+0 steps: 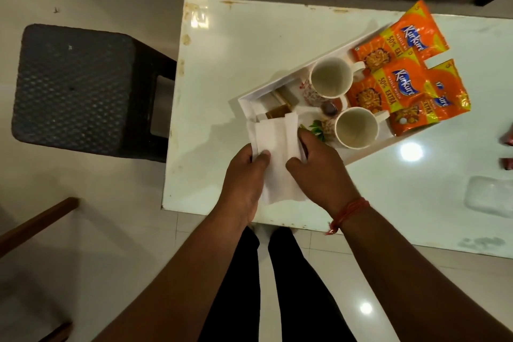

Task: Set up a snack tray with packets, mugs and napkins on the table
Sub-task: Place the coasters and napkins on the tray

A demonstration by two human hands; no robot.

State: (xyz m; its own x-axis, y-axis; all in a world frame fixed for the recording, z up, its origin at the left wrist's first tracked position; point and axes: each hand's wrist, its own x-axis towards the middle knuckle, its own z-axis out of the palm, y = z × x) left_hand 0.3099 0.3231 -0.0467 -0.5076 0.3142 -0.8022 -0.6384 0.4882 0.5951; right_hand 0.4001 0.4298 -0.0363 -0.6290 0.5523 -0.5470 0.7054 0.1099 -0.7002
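Note:
A white tray (280, 81) lies at an angle on the white table (236, 47). In it stand two empty white mugs, one at the back (331, 78) and one in front (356, 128). Three orange snack packets (394, 86) overlap at the tray's right end. White paper napkins (276, 144) are held over the tray's near left corner. My left hand (245, 178) grips their left edge, thumb on top. My right hand (316, 166) holds their right side. A small brown item (277, 110) lies in the tray behind the napkins.
A black plastic stool (80, 86) stands left of the table. A clear plastic wrapper (491, 194) lies at the table's right, with two small red items (508, 147) at the frame edge. A wooden chair arm (36, 225) is at lower left. My legs are below the table's near edge.

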